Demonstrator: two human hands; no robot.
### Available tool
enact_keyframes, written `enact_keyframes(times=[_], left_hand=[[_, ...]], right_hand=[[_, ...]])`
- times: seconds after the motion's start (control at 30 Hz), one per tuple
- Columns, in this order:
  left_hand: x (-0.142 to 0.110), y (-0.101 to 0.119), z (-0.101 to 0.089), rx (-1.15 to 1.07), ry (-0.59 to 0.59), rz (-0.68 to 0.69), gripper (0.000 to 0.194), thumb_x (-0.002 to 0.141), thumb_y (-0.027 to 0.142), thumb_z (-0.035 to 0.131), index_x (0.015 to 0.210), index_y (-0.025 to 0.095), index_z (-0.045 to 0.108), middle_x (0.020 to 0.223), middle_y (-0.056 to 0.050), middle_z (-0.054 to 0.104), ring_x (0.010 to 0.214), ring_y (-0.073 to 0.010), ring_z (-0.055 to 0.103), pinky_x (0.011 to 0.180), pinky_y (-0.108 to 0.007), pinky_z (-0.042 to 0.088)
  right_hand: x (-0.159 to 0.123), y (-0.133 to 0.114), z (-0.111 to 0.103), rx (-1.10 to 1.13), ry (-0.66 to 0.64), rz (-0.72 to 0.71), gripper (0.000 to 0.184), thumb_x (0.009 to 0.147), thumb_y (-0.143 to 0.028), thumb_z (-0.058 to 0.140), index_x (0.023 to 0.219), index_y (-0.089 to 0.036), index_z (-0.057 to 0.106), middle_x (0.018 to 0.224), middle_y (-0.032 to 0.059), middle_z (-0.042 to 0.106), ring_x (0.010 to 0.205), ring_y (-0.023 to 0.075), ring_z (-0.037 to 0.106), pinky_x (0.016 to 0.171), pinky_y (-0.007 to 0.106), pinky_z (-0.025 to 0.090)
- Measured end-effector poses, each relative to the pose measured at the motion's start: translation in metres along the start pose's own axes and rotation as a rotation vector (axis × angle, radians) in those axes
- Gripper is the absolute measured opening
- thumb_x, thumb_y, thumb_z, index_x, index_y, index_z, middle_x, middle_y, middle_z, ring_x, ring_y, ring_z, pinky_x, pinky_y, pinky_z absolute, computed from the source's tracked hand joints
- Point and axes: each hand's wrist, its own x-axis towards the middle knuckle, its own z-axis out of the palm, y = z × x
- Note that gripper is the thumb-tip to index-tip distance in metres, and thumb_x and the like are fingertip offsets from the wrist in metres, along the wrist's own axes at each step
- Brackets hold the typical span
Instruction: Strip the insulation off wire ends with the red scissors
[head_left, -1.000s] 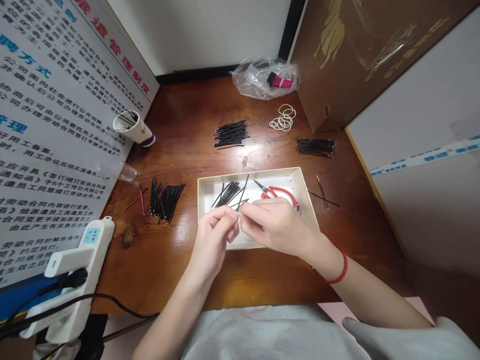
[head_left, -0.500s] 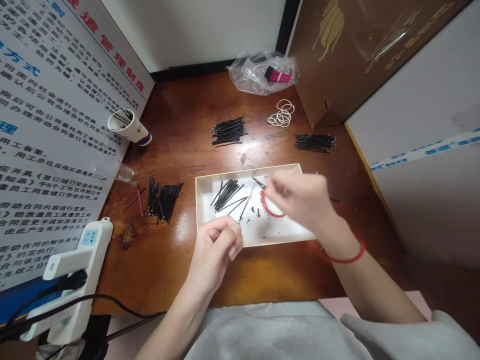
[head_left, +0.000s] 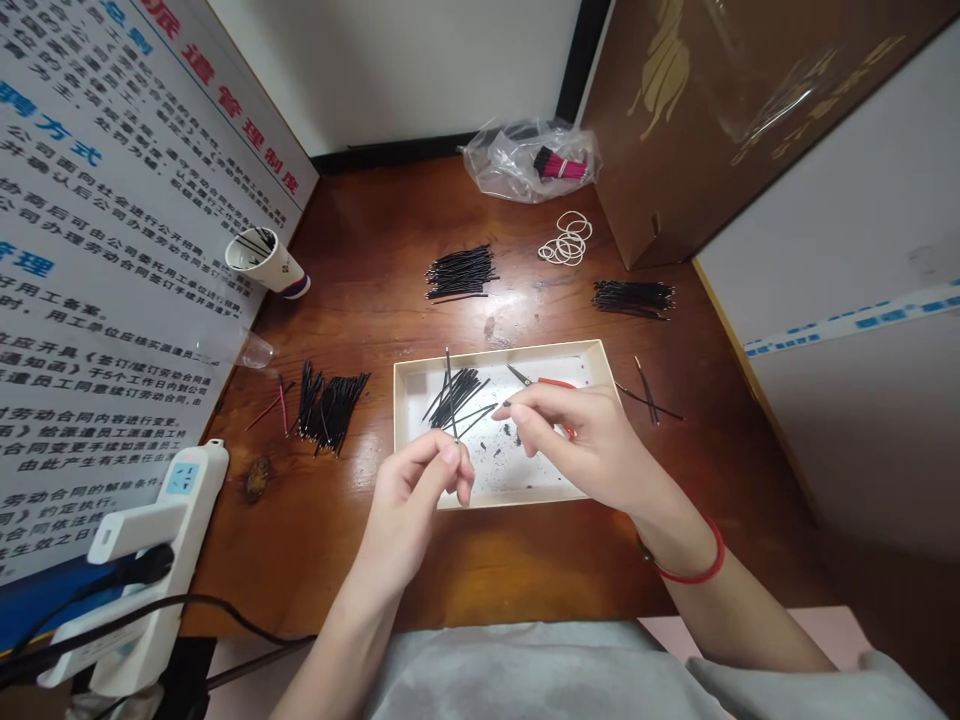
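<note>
Between its thumb and forefinger, my left hand (head_left: pixel 424 475) pinches a thin black wire (head_left: pixel 451 385), which stands nearly upright above the near left part of a shallow white box (head_left: pixel 525 487). My right hand (head_left: pixel 577 435) hovers over the box's right side. At its thumb and forefinger tips is a small black scrap (head_left: pixel 507 404). Red-handled snips (head_left: pixel 555 383) lie in the box, partly hidden by my right hand. Left of them rests a loose pile of black wires (head_left: pixel 454 398), with dark scraps scattered on the box floor.
Bundles of black wires lie left (head_left: pixel 331 408), behind (head_left: pixel 460 272) and right (head_left: pixel 634 297) of the box. Rubber bands (head_left: pixel 567 240), a plastic bag (head_left: pixel 495 165) and a paper cup (head_left: pixel 271 265) stand farther back. A power strip (head_left: pixel 169 560) is at the left edge; loose wires (head_left: pixel 649 392) lie right.
My right hand has come down and slightly left, its fingers nearer the box floor. The wire in my left hand has tilted from rightward to nearly upright.
</note>
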Motion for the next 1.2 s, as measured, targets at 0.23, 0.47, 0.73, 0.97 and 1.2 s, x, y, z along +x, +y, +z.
enact_keyframes(times=[0.23,0.47,0.73,0.97,1.2], left_hand=[[0.0,0.004,0.005,0.03,0.014,0.024,0.028,0.093,0.035,0.061,0.071,0.018,0.065,0.061,0.001,0.057,0.063,-0.0135,0.05,0.064,-0.026,0.038],[-0.001,0.006,0.004,0.116,-0.007,0.069,0.027,0.094,0.036,0.06,0.073,0.019,0.065,0.063,0.001,0.057,0.064,-0.0128,0.052,0.065,-0.024,0.041],[-0.003,0.009,0.005,0.143,-0.026,0.095,0.026,0.093,0.033,0.063,0.071,0.019,0.061,0.064,0.003,0.056,0.063,-0.0107,0.052,0.062,-0.021,0.043],[-0.004,0.013,0.009,0.172,-0.019,0.109,0.026,0.091,0.029,0.062,0.067,0.019,0.058,0.062,0.003,0.054,0.061,-0.0115,0.05,0.06,-0.022,0.042],[-0.006,0.017,0.009,0.256,0.045,0.141,0.022,0.087,0.024,0.063,0.066,0.019,0.059,0.061,0.003,0.054,0.059,-0.0112,0.047,0.057,-0.023,0.038]], right_hand=[[-0.001,-0.003,0.002,0.166,0.003,0.064,0.018,0.095,-0.022,0.055,0.087,-0.016,0.071,0.059,-0.0048,0.058,0.048,0.0066,0.05,0.047,0.02,0.038],[-0.002,-0.006,0.001,0.095,0.003,0.029,0.016,0.088,-0.019,0.064,0.073,-0.018,0.066,0.053,-0.006,0.052,0.047,0.0066,0.044,0.046,0.02,0.036],[-0.001,-0.01,0.005,0.215,0.001,0.129,0.016,0.088,-0.023,0.064,0.073,-0.018,0.063,0.059,-0.0047,0.055,0.053,0.0075,0.047,0.05,0.02,0.04],[0.007,-0.014,0.018,0.684,-0.113,0.327,0.018,0.086,-0.033,0.07,0.077,-0.019,0.063,0.078,0.0001,0.066,0.072,0.0122,0.06,0.067,0.026,0.052],[0.008,-0.012,0.021,0.847,-0.04,0.381,0.017,0.077,-0.03,0.079,0.079,-0.019,0.065,0.076,-0.001,0.064,0.07,0.0109,0.059,0.067,0.025,0.052]])
